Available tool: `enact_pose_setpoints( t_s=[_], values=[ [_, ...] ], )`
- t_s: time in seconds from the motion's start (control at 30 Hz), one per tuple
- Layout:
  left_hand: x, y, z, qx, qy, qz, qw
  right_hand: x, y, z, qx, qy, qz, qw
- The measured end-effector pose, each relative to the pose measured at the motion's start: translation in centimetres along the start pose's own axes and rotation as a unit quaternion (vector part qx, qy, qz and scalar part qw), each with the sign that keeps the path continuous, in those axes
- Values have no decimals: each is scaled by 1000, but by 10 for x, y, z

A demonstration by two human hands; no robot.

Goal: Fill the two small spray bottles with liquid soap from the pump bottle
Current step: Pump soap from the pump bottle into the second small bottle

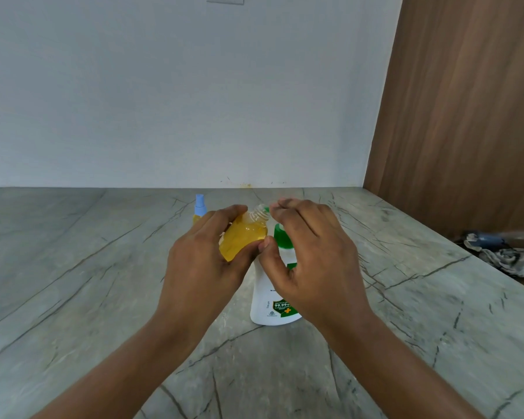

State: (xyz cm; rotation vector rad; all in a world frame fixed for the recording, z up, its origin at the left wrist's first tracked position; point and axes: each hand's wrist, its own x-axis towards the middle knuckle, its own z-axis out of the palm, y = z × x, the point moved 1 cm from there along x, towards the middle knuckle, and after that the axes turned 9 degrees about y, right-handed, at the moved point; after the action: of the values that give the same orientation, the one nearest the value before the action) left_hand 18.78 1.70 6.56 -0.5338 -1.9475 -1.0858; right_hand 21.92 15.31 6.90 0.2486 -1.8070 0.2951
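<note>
Filling the open spray bottle (244, 240) at the pump bottle (274, 294).
I'm judging it nearly full, so I'd be pumping gently, keeping its neck at the green nozzle (266, 209). The left hand (203, 252) is gripping it, tilted, just left of the pump bottle's top. The right hand (309, 252) is arching over the pump, fingers curled; I can't tell whether they're pressing.

I'm looking at a grey stone countertop (88, 267), veined all over with dark crack lines, which runs back to a white wall. A white pump bottle (264, 294) with a green label stands upright on it, about mid-counter. Behind the pump bottle and to its left, near the wall, stands a small spray bottle (199, 207) with a pale blue cap and yellow liquid inside.
</note>
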Motion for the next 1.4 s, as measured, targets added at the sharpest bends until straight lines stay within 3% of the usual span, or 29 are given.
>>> enact_pose_setpoints(
  t_s=[0.57, 1.4],
  values=[
    [0, -1, 0, 8, -4, 1, 1000, 5, -2, -5, -2, -35, 0, 999],
    [-1, -7, 0, 20, -10, 1, 1000, -6, -4, 4, 27, -4, 44, 999]
  ],
)
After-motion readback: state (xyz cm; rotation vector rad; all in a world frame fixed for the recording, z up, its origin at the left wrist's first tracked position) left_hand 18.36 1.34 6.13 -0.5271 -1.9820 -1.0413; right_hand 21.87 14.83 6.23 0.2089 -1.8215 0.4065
